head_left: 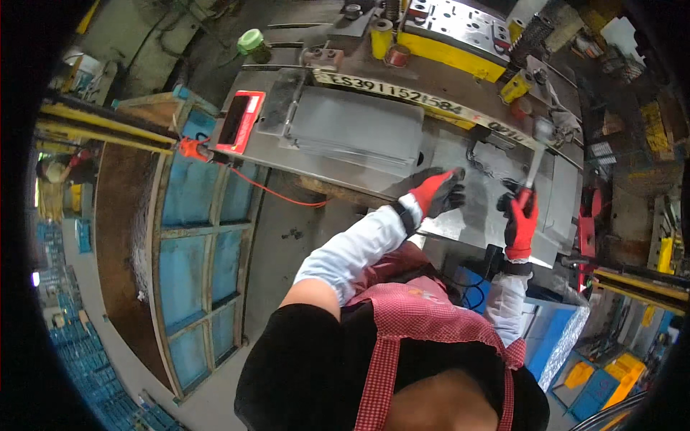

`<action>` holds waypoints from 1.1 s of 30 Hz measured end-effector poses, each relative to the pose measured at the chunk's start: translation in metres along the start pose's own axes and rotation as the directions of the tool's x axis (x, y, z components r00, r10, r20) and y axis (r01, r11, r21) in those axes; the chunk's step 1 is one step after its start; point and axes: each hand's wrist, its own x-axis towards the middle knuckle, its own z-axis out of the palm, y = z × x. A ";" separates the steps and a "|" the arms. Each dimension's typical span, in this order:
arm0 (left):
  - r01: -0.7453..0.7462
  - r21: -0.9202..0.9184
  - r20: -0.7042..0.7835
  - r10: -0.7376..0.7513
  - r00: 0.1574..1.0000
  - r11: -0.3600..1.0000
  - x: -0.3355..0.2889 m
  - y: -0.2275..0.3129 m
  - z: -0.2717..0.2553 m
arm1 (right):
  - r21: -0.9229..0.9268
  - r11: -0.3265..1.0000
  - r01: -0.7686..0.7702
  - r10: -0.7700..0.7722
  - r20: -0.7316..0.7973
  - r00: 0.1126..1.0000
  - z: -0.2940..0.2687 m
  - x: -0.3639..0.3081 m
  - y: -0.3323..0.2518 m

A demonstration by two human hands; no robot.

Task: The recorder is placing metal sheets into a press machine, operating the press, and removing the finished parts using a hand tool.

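My left hand (438,192), in a red and black glove, is held over a flat grey metal sheet (449,223) on the press bed. Its fingers stretch out to the right, apart, with nothing in them. To its right, my right hand (521,221), gloved alike, is closed round a tool with a long pale shaft (535,167). That shaft points away from me and ends in a rounded grey head beside the die; its exact kind is unclear. Left of my hands lies a stack of grey metal sheets (359,126).
A die block (460,29) on a yellow base stands at the back. A red-framed panel (241,122) sits at the bed's left end. Below it are a red cable (280,195) and a blue framed rack (188,251). A blue box (553,334) stands near my right forearm.
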 end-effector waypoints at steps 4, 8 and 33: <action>-0.046 0.512 0.018 0.043 0.999 0.858 -0.094 0.020 -0.018 | -0.225 0.974 0.024 0.116 0.588 0.801 0.078 0.021 -0.052; -0.119 0.602 -0.018 0.163 0.987 0.789 -0.155 0.037 0.000 | -0.318 0.917 0.240 0.044 0.681 0.731 0.114 0.076 -0.031; -0.544 0.554 0.832 0.431 0.348 -0.630 -0.074 0.174 0.123 | 0.134 0.919 -0.372 0.258 0.509 0.821 0.018 -0.052 -0.108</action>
